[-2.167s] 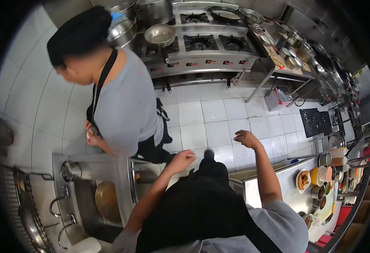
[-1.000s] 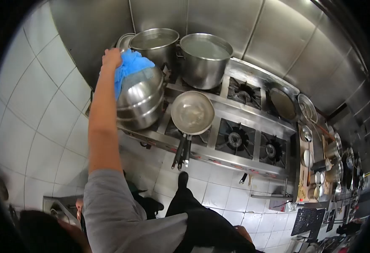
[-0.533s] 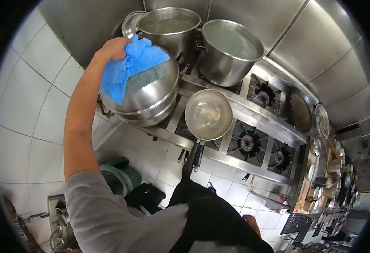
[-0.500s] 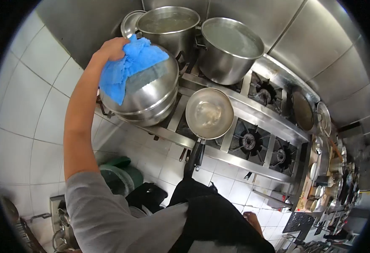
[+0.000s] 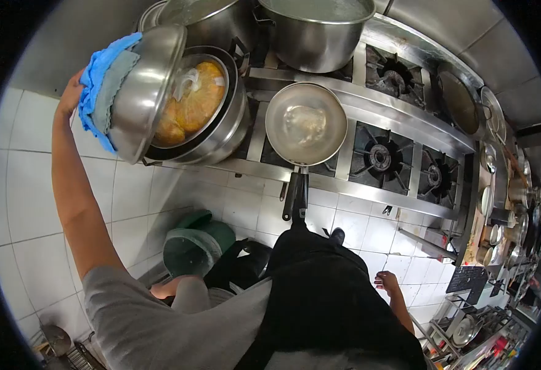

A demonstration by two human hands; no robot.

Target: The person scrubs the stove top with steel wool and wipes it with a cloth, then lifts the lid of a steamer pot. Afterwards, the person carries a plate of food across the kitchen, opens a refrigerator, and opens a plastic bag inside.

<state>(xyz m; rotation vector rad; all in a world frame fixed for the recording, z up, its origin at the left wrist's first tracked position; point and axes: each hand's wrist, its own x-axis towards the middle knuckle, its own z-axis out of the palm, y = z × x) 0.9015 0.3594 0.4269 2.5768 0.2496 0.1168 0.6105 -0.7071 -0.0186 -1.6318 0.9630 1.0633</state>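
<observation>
Head view showed the left hand point(image 5: 70, 95) clasping a blue cloth point(image 5: 101, 74) against the lid point(image 5: 148, 83), its fingers partly hidden by the folds, with the lid tilted up on edge over the left side of a steel pot point(image 5: 224, 139) on the stove point(image 5: 360, 188). Inside that pot, orange food point(image 5: 198, 105) lay in a knotted clear bag, while the right hand point(image 5: 387, 282) hung low beside the apron point(image 5: 326, 290), released, its fingers loosely bent. Just right of the pot sat a pan point(image 5: 307, 123), handle toward the wearer, and two tall pots point(image 5: 313, 46) point(image 5: 221, 28) stood behind.
</observation>
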